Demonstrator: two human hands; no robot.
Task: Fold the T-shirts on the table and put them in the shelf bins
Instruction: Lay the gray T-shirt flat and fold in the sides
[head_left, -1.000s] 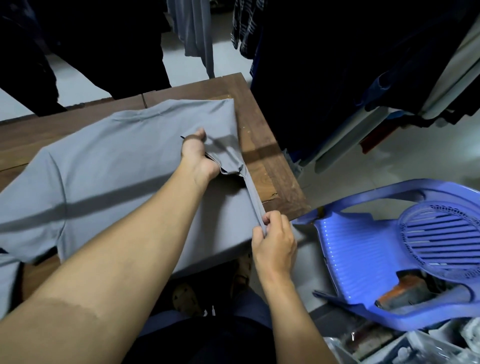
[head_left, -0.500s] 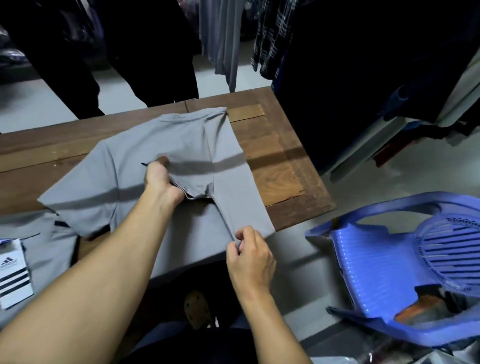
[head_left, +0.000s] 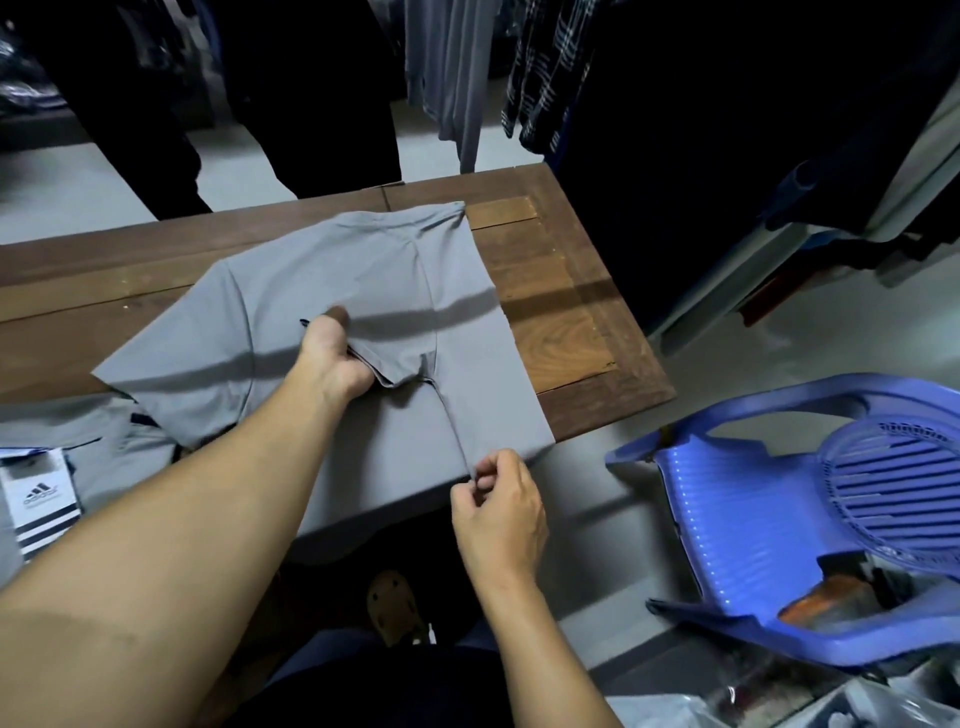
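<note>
A grey T-shirt (head_left: 322, 275) lies on the wooden table (head_left: 561, 291), its right side folded in over the body. My left hand (head_left: 335, 353) grips the folded sleeve edge near the shirt's middle. At the near table edge my right hand (head_left: 498, 504) pinches the shirt's hem, where the cloth hangs over the edge. A second grey shirt (head_left: 78, 441) with a black-and-white striped tag (head_left: 39, 504) lies at the left. No shelf bins are in view.
A blue plastic chair (head_left: 779, 519) lies tipped at the right, close to the table corner. Dark clothes (head_left: 701, 130) hang on racks behind and to the right. Plastic bags (head_left: 857, 701) lie at the bottom right.
Both hands carried the shirt's right side leftward over the body and laid the fold flat. My view has shifted left and pulled back, bringing the second shirt into sight.
</note>
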